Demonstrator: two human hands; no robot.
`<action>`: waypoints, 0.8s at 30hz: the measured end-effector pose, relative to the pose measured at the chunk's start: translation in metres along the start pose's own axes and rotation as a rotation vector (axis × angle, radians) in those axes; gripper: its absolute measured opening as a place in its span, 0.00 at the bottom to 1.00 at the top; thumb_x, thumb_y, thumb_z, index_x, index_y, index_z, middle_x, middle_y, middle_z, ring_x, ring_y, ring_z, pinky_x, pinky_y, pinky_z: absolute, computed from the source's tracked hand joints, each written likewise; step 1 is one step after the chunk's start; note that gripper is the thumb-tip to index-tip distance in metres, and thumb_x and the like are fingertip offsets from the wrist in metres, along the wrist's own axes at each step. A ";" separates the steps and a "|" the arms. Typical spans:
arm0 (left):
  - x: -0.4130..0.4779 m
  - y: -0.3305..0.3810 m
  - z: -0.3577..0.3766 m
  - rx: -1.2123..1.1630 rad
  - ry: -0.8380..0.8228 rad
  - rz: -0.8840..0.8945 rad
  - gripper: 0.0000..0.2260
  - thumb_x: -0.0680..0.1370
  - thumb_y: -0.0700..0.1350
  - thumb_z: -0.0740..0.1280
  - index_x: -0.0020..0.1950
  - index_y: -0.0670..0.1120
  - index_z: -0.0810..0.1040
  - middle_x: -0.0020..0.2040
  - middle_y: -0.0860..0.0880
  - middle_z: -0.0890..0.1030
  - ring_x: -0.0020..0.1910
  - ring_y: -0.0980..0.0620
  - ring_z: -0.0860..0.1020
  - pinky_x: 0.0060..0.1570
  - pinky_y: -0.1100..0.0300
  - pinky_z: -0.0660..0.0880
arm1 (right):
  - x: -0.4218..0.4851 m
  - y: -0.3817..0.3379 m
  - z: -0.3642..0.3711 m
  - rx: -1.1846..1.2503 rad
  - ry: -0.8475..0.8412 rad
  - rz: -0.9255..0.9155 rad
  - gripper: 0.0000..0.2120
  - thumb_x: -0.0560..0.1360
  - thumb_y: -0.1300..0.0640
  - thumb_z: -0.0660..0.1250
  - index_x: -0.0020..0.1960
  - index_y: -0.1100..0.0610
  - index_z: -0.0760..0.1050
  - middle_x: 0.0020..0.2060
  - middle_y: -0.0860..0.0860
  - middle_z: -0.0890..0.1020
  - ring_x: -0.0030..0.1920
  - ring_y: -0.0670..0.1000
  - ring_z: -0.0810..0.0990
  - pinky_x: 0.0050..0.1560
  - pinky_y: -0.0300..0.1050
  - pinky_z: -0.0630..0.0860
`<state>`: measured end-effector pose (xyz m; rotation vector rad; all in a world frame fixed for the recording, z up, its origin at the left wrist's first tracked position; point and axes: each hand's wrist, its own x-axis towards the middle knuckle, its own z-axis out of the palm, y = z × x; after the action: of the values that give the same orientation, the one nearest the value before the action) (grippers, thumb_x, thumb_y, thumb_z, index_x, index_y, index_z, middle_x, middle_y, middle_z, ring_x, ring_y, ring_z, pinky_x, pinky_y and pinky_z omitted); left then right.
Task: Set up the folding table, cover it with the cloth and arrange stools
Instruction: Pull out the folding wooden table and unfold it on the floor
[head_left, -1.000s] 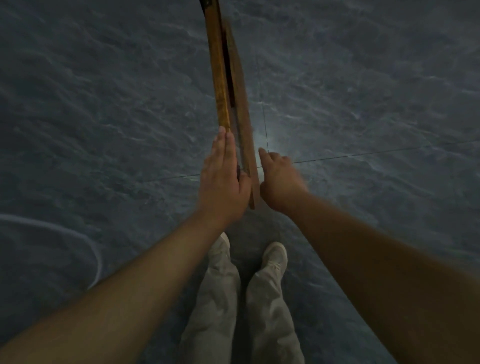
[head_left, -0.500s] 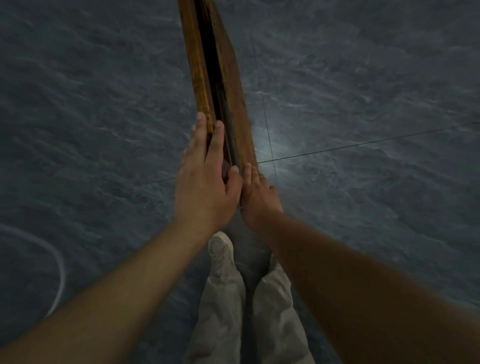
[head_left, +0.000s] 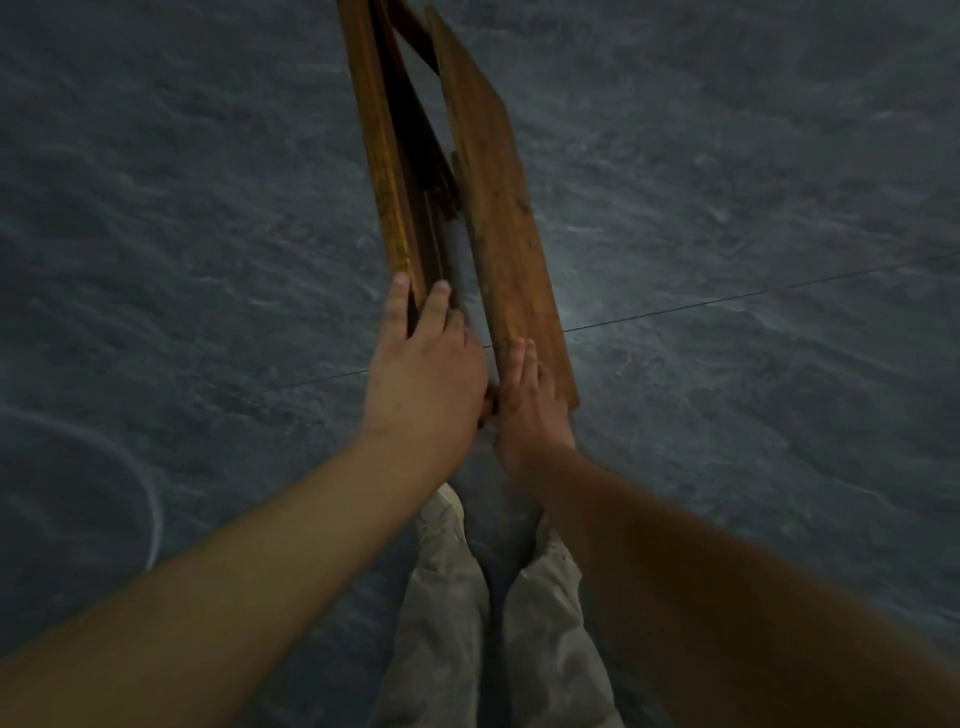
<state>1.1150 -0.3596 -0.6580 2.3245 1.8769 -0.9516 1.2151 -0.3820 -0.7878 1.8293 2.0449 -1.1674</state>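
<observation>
The folding wooden table (head_left: 498, 208) stands on edge on the floor in front of me, its two brown halves spread in a narrow V with dark leg parts showing in the gap. My left hand (head_left: 426, 379) holds the near end of the left half (head_left: 379, 156), fingers laid over its edge and thumb toward the gap. On the near end of the right half, my right hand (head_left: 530, 405) has its fingers along the outer face. The two hands almost touch at the gap. No cloth or stools are in view.
Dark grey tiled floor (head_left: 727, 364) spreads on all sides. A thin white hose or cable (head_left: 150, 499) curves across the floor at the left. My legs in light trousers and a pale shoe (head_left: 441, 514) are just behind the table's near end.
The table's two halves have spread apart from nearly closed into a V. My right hand moved from beside the table onto the right half, and the left hand slid onto the left half.
</observation>
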 end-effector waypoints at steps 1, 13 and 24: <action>0.002 0.002 -0.004 -0.004 -0.022 0.000 0.27 0.79 0.61 0.63 0.73 0.47 0.73 0.71 0.46 0.75 0.80 0.42 0.56 0.75 0.34 0.43 | -0.002 0.003 -0.004 -0.025 0.012 0.007 0.52 0.74 0.60 0.70 0.79 0.57 0.32 0.80 0.57 0.42 0.78 0.63 0.51 0.73 0.65 0.61; 0.010 0.030 -0.027 0.090 -0.141 0.187 0.21 0.76 0.70 0.61 0.57 0.59 0.83 0.55 0.55 0.83 0.73 0.44 0.67 0.60 0.16 0.35 | -0.014 0.027 -0.044 -0.148 0.020 0.051 0.56 0.74 0.48 0.72 0.78 0.63 0.32 0.79 0.61 0.42 0.77 0.65 0.50 0.73 0.64 0.61; 0.005 0.021 -0.005 0.025 0.147 0.307 0.19 0.75 0.62 0.68 0.67 0.68 0.74 0.43 0.56 0.84 0.49 0.49 0.80 0.60 0.15 0.40 | -0.021 0.063 -0.054 -0.222 0.196 -0.099 0.43 0.76 0.59 0.62 0.80 0.57 0.36 0.80 0.57 0.44 0.79 0.60 0.47 0.76 0.63 0.55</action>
<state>1.1363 -0.3595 -0.6640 2.6584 1.4895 -0.7934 1.2970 -0.3672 -0.7664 1.8144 2.2893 -0.7692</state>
